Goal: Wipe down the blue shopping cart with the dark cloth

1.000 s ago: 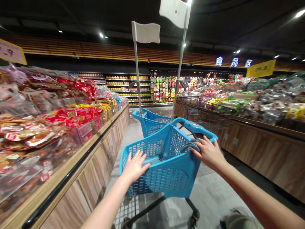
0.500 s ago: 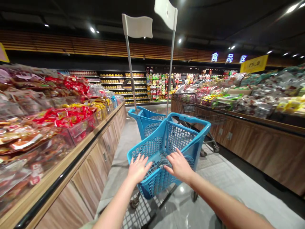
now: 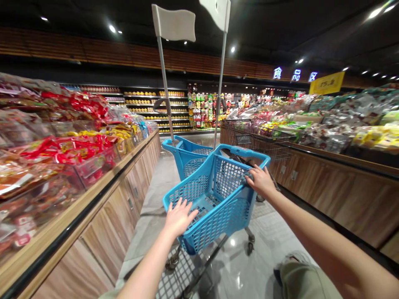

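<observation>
A blue plastic shopping cart (image 3: 215,220) stands right in front of me, its lattice basket bare inside. My left hand (image 3: 180,216) is at the basket's near left corner, fingers spread over the rim; firm contact is hard to tell. At the right-hand rim, close to the cart handle (image 3: 241,152), is my right hand (image 3: 262,180). Its fingers are stretched out and apart, on or just above the edge. Directly behind this cart is a second blue shopping cart (image 3: 181,160). Two white flag-shaped boards (image 3: 174,25) rise on poles from the carts.
Wood-panelled display counters with packaged food (image 3: 87,149) line the left. More packaged goods (image 3: 330,128) fill the right counter (image 3: 336,182). A dark wire cart (image 3: 246,135) stands by the right counter. Stocked shelves (image 3: 174,110) cross the far end. My shoe and trouser leg (image 3: 302,274) show lower right.
My right hand has moved right, from over the basket's near side to its right rim near the handle. My left hand stays at the near left corner. The view has shifted slightly.
</observation>
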Demonstrator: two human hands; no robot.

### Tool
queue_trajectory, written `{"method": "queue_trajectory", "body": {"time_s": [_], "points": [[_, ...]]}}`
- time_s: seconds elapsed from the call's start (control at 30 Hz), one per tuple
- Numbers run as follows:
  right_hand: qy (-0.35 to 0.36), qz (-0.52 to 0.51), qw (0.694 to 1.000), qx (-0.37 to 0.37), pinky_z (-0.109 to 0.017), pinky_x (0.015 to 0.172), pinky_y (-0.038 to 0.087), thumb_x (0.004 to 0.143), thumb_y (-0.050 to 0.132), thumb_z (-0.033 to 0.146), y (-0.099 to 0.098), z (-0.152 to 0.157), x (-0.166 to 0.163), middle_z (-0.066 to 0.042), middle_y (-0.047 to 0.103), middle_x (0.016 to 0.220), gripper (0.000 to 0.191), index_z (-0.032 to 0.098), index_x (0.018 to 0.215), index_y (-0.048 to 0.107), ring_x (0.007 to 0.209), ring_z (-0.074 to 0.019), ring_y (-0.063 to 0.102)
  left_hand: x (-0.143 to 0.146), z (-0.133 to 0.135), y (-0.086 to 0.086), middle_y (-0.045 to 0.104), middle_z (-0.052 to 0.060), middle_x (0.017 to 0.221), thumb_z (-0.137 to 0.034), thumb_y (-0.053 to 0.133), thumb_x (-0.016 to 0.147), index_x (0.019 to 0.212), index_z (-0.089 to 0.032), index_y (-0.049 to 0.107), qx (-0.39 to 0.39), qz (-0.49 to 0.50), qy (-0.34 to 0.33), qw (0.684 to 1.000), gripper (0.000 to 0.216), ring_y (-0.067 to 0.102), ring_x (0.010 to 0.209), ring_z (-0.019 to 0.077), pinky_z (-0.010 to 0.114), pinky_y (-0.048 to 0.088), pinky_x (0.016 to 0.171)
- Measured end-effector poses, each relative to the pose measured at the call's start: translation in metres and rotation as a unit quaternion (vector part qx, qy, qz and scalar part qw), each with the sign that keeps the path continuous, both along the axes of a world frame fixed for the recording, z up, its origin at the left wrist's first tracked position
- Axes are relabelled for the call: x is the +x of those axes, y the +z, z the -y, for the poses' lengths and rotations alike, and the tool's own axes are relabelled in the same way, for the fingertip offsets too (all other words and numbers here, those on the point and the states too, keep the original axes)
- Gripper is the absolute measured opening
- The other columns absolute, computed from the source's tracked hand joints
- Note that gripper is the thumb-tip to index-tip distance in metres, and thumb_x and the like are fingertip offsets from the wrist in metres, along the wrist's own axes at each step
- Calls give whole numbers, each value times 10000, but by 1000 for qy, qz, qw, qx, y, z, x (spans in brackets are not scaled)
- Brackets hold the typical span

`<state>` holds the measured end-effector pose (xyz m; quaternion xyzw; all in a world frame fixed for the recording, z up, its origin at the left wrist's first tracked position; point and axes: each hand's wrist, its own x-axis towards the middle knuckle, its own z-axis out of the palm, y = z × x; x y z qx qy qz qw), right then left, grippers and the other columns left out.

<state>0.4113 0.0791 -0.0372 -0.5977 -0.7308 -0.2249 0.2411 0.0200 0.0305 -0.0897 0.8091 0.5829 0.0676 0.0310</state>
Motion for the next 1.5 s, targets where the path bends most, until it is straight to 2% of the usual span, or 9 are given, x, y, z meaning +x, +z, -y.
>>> {"method": "queue_trajectory", "body": {"time_s": [0.23, 0.33, 0.5, 0.7, 0.83, 1.03, 1.13, 1.27, 1.5], "points": [[132, -33, 991, -1, -504, 1127, 254, 908, 528, 478, -51, 50, -114, -75, 657, 998, 304, 203, 973, 639, 1040, -236, 577, 11, 0, -2, 444, 86, 1483, -673, 170, 924, 1372, -241, 519, 8, -28, 11, 1000, 713, 276, 1432, 306, 595, 175, 1134], [156, -5, 988, 13, -499, 1133, 249, 906, 543, 462, -55, 54, -128, -48, 650, 891, 261, 219, 926, 634, 920, -217, 591, 6, 2, 0, 458, 89, 1472, -679, 183, 920, 1371, -231, 522, -3, -39, 7, 999, 720, 282, 1430, 306, 589, 178, 1138], [114, 65, 990, 50, -509, 1114, 248, 904, 557, 448, -27, 23, -63, -55, 668, 794, 254, 221, 821, 636, 843, -230, 596, -5, 8, 8, 476, 86, 1458, -660, 221, 923, 1349, -237, 547, -35, -52, 8, 998, 683, 294, 1423, 319, 608, 157, 1138], [31, 9, 997, 77, -609, 1083, 177, 933, 489, 365, 12, -26, 20, -155, 694, 888, 260, 184, 835, 648, 1054, -331, 576, 4, 9, 11, 497, 66, 1445, -653, 225, 927, 1325, -261, 566, -30, -33, 4, 999, 654, 313, 1416, 310, 598, 179, 1136], [67, 14, 997, 40, -504, 1069, 298, 902, 505, 302, -3, -21, -4, -106, 702, 943, 196, 193, 941, 663, 970, -256, 624, 17, 7, 9, 542, 61, 1408, -671, 209, 920, 1297, -270, 584, -24, -19, -2, 1000, 666, 334, 1405, 314, 630, 188, 1119], [176, -3, 984, -17, -479, 1119, 253, 927, 503, 393, -38, 26, -93, -16, 672, 808, 222, 230, 921, 653, 837, -188, 631, 21, 9, 12, 564, 64, 1386, -675, 237, 911, 1286, -270, 592, -27, -29, 3, 999, 656, 352, 1394, 326, 655, 192, 1104], [192, 8, 981, -4, -439, 1096, 301, 934, 496, 398, -43, 29, -105, -13, 657, 749, 241, 226, 875, 653, 782, -176, 628, 12, 13, 14, 563, 58, 1387, -657, 244, 917, 1293, -273, 591, -35, -36, 0, 999, 639, 349, 1396, 322, 635, 192, 1116], [198, 76, 977, -6, -371, 1053, 345, 926, 513, 389, -26, 9, -64, -12, 666, 720, 232, 222, 840, 649, 743, -164, 628, 0, 18, 13, 568, 55, 1381, -647, 249, 922, 1291, -263, 596, -39, -35, -5, 999, 636, 359, 1389, 329, 616, 195, 1125], [38, 38, 998, 21, -531, 1085, 200, 930, 477, 360, 21, -28, 30, -112, 704, 862, 236, 210, 858, 644, 846, -255, 611, 7, 22, 10, 602, 31, 1346, -652, 272, 921, 1233, -293, 635, -26, -8, -12, 1000, 598, 385, 1375, 319, 613, 208, 1121]]}}
